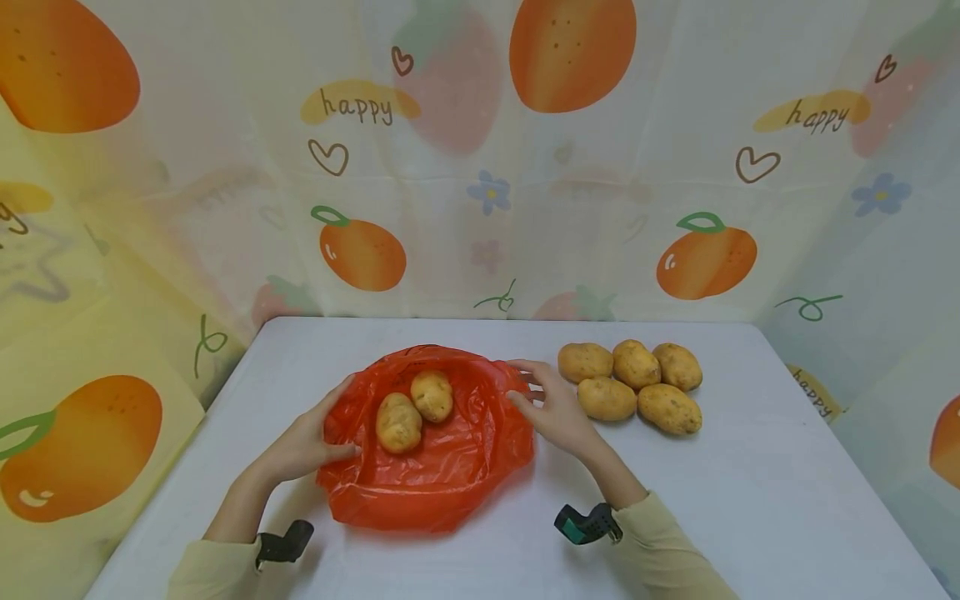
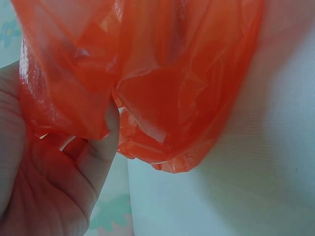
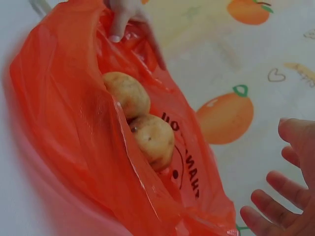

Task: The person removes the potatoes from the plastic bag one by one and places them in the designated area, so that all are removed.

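Note:
A red plastic bag [image 1: 405,504] stands with its mouth spread wide on the white table. Inside it lie two potatoes, an oblong one [image 1: 399,423] and a rounder one [image 1: 432,396], side by side toward the left. My left hand [image 1: 303,446] holds the bag's left rim, thumb over the inner side and fingers behind the film. At the opposite side, my right hand [image 1: 555,412] is beside the bag's right rim with fingers spread and nothing gripped. The right wrist view shows dark printing on the bag's inner wall [image 3: 184,162].
Several loose potatoes [image 1: 636,364] sit in a cluster on the table [image 1: 750,483], just right of my right hand. Behind the table's far edge hangs a fruit-patterned cloth [image 1: 555,250], which also covers both sides. Dark wrist cameras [image 1: 285,542] jut inward from the sleeves.

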`<action>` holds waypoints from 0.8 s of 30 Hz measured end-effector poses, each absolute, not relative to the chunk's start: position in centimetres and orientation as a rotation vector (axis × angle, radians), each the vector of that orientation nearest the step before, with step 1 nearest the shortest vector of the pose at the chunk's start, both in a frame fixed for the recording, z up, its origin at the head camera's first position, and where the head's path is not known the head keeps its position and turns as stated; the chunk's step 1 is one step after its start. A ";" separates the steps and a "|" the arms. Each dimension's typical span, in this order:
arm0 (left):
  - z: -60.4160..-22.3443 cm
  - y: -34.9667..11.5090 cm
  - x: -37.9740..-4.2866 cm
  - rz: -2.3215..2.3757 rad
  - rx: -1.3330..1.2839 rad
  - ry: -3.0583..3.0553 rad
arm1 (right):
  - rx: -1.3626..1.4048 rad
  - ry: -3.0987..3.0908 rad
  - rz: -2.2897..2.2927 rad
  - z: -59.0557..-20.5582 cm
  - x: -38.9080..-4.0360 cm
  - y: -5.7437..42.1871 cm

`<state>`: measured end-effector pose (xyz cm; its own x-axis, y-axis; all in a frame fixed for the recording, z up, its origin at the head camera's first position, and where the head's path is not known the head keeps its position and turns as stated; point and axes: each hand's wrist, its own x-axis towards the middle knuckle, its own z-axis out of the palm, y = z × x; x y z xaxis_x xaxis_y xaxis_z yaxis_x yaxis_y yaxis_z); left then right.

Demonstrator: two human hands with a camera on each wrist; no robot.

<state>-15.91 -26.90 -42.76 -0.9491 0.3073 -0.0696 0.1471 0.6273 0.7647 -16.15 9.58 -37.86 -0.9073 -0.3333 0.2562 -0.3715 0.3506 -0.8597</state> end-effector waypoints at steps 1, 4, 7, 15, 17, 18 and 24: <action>-42.7 -26.9 -15.9 1.224 0.375 2.655 | 0.679 -2.550 1.644 -38.3 -16.4 9.4; -42.7 -26.8 -15.9 1.228 0.376 2.653 | 0.695 -2.556 1.651 -39.7 -17.4 9.0; -42.7 -26.8 -16.0 1.231 0.373 2.651 | 0.683 -2.580 1.645 -41.0 -18.4 8.5; -42.7 -26.8 -16.0 1.228 0.379 2.652 | 0.675 -2.659 1.614 -41.2 -19.0 7.0; -42.7 -26.8 -16.1 1.227 0.376 2.651 | 0.680 -2.692 1.595 -41.1 -19.1 6.7; -42.7 -26.8 -16.1 1.229 0.373 2.649 | 0.680 -2.710 1.585 -41.1 -19.2 6.5; -42.6 -26.7 -16.1 1.232 0.367 2.642 | 0.675 -2.788 1.503 -40.9 -19.6 5.5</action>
